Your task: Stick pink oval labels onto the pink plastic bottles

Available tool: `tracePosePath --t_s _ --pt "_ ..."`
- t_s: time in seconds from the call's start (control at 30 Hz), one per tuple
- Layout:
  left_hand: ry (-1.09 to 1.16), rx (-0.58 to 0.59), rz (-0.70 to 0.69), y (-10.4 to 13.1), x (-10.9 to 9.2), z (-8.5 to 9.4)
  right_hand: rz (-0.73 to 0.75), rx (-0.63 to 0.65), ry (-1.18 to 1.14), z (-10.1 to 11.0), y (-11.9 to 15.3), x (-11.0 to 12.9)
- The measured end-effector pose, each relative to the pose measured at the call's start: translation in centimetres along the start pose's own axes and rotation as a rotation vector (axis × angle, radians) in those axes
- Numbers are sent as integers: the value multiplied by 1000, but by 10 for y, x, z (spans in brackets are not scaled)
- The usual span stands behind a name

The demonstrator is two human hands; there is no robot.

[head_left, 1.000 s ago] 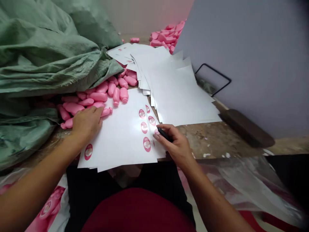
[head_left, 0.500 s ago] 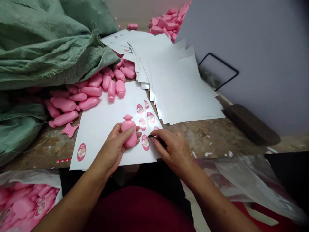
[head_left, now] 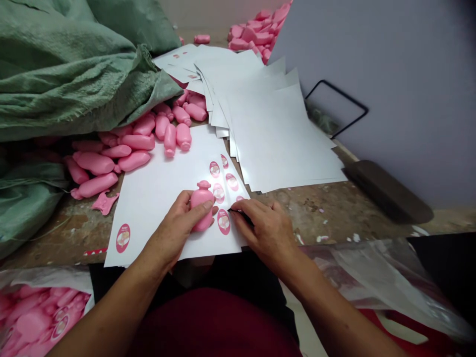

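Gripping a pink plastic bottle (head_left: 198, 199) with a flared neck, a person's left hand (head_left: 179, 219) holds it over a white sheet (head_left: 148, 198) bearing oval pink labels (head_left: 223, 221), while the right hand (head_left: 266, 225) pinches a slim black tool (head_left: 244, 216) beside one label. Loose pink bottles (head_left: 94, 163) lie against a green woven sack (head_left: 74, 89); white paper sheets (head_left: 275, 134) fan across the worn brown table (head_left: 316, 208).

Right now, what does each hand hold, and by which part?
Left hand: a pink bottle, by its body. Right hand: black tool, gripped part mostly hidden.
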State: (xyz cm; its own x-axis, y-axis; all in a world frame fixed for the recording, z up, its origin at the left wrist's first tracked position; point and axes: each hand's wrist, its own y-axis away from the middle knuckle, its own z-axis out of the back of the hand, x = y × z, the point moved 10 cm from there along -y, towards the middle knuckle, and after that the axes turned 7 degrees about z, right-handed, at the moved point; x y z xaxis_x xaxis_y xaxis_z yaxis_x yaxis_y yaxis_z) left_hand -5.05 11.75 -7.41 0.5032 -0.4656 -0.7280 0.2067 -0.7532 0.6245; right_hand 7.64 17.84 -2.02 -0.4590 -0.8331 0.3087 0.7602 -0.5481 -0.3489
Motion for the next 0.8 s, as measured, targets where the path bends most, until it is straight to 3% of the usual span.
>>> tracePosePath --t_s 0.23,0.47,0.8 --pt "-50 16 13 -2 1 0 15 7 -19 -4 -4 0" --pt "-11 -1 37 -2 0 1 -124 105 -298 -11 -4 -17" --pt "30 -23 41 -1 0 2 1 23 -66 -6 -7 -7"
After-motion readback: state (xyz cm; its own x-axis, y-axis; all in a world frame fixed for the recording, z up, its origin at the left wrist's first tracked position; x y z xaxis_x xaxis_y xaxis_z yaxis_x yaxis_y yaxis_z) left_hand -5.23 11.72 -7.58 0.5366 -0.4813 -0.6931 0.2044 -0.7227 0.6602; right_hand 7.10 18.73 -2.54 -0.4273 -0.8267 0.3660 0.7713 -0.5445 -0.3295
